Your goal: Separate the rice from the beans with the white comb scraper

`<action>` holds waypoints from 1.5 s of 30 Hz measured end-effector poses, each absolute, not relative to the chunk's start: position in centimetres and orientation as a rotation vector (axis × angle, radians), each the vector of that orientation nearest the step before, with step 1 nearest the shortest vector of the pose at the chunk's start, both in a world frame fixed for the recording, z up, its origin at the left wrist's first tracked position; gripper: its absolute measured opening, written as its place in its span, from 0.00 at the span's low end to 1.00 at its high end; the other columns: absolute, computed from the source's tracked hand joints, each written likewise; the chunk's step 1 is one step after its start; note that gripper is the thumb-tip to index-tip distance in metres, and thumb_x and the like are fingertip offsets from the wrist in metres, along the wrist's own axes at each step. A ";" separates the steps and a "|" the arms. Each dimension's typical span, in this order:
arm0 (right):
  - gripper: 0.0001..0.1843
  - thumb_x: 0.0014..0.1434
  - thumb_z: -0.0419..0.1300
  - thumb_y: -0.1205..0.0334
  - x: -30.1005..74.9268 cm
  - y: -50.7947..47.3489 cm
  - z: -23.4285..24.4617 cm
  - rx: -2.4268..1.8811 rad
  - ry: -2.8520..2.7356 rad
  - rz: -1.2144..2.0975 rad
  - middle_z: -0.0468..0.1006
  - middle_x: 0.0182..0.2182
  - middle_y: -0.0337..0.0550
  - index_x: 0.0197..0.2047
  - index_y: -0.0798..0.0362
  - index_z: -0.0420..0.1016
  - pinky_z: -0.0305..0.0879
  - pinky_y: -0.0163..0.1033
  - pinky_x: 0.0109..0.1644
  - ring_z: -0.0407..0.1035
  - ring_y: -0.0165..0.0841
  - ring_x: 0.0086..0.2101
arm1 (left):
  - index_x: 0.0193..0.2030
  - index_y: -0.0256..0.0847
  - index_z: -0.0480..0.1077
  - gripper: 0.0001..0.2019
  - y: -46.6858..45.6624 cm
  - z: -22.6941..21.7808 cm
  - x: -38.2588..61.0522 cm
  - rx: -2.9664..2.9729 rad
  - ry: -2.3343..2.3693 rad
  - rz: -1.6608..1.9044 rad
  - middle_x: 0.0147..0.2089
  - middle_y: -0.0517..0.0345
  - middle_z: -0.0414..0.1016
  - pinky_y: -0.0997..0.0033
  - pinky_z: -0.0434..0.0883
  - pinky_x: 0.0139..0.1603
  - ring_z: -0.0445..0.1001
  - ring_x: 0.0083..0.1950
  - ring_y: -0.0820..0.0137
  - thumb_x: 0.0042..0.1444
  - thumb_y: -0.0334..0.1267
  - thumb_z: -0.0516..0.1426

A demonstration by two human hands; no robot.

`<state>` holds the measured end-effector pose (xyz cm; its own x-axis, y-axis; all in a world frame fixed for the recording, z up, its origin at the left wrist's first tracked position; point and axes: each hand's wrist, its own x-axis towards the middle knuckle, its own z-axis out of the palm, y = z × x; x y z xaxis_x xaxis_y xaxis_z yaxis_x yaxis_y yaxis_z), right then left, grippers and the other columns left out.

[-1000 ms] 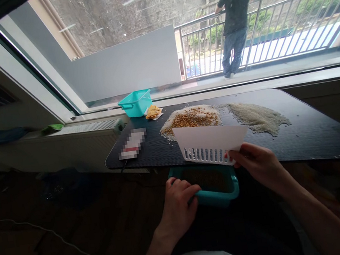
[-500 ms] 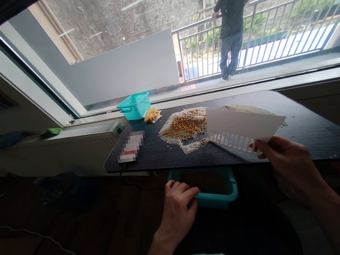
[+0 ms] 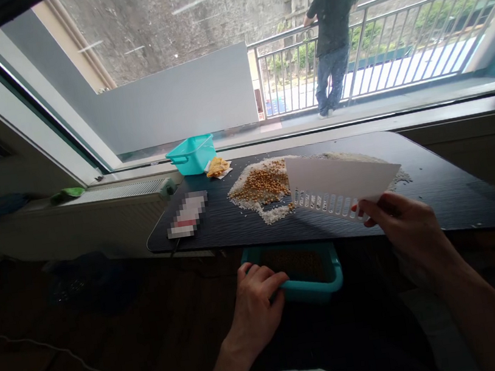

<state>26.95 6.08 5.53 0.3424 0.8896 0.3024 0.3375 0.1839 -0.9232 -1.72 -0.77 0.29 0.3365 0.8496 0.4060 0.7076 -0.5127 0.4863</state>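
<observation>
My right hand (image 3: 399, 216) pinches the corner of a white slotted card (image 3: 338, 174), which is tilted above the table with its row of slots along the lower edge. Behind and left of the card lies a pile of white rice-like grains (image 3: 274, 214) with round yellow beans (image 3: 259, 185) heaped on it. More pale grains (image 3: 354, 158) are partly hidden behind the card. Below the table edge, my left hand (image 3: 259, 285) is closed over the near left rim of a turquoise bin (image 3: 317, 291). Dark brownish contents lie in the bin, too dim to name.
On the dark table (image 3: 451, 193), a pixelated flat object (image 3: 187, 214) lies at left. A second turquoise bin (image 3: 192, 155) stands at the back left beside a crumpled yellowish item (image 3: 218, 167). A window sits behind; outside, a person (image 3: 333, 26) leans on a railing.
The slotted card and my right hand have shifted a little to the left, now covering more of the pile's right side. My left hand stays on the bin. The view has turned slightly.
</observation>
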 end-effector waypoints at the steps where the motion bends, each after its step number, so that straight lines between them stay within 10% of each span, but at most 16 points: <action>1: 0.12 0.50 0.68 0.49 27.0 6.3 5.4 -1.384 -1.220 0.569 0.83 0.26 0.41 0.29 0.49 0.81 0.76 0.38 0.27 0.73 0.32 0.22 | 0.41 0.45 0.79 0.13 -0.8 0.3 -1.7 2.377 1.413 0.931 0.36 0.56 0.79 0.51 0.63 0.56 0.74 0.40 0.64 0.59 0.27 0.55; 45: 0.15 0.50 0.68 0.44 26.8 5.8 6.0 -1.398 -1.247 0.610 0.82 0.26 0.40 0.28 0.48 0.79 0.75 0.39 0.28 0.73 0.33 0.23 | 0.42 0.44 0.79 0.14 -0.7 0.3 -1.8 2.375 1.396 0.920 0.36 0.57 0.79 0.52 0.62 0.56 0.74 0.40 0.64 0.57 0.24 0.56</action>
